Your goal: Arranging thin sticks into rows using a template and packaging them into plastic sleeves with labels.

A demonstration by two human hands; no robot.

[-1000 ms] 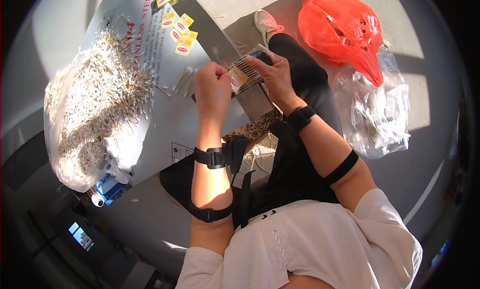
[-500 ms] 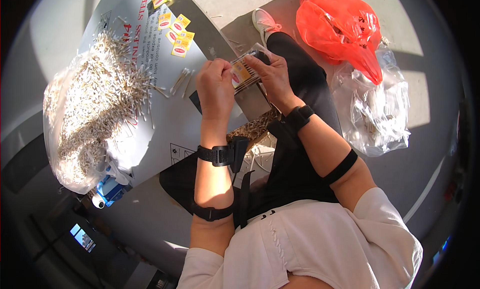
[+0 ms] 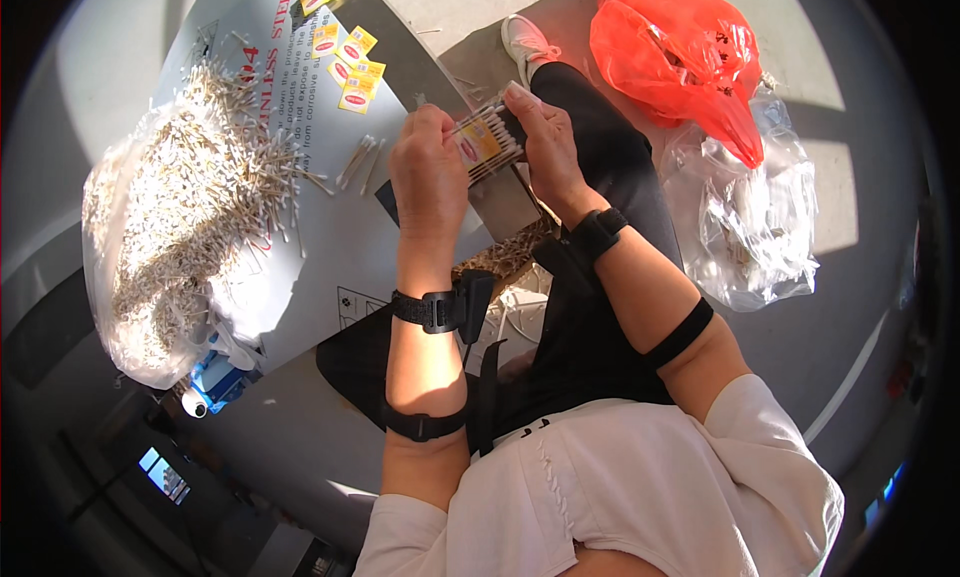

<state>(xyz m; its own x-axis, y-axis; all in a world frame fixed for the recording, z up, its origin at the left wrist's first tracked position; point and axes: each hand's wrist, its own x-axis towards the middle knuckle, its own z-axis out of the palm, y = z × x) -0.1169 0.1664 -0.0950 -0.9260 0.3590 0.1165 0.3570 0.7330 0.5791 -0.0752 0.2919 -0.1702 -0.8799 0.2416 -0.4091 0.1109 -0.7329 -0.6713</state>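
In front of my lap I hold a flat clear pack of cotton swabs (image 3: 482, 148) with a yellow card label among the sticks. My left hand (image 3: 428, 167) is closed in a pinch at the pack's left end. My right hand (image 3: 550, 149) grips the right end, thumb uppermost, beside a row of white swab tips. A few loose cotton swabs (image 3: 360, 163) lie on the table left of my left hand. Farther left, a large heap of cotton swabs (image 3: 190, 207) spills out of a clear plastic bag (image 3: 112, 322).
Several yellow cards (image 3: 355, 85) lie at the table's far edge. The grey table sheet (image 3: 320, 247) carries printed lettering. To the right, a red plastic bag (image 3: 672, 42) and a clear plastic bag (image 3: 755, 217) rest on the floor. A blue object (image 3: 218, 380) sits below the heap.
My right hand has shifted its grip slightly, with the thumb moving up and outward. White swab tips at the pack's right end now show more plainly. My left hand has barely moved.
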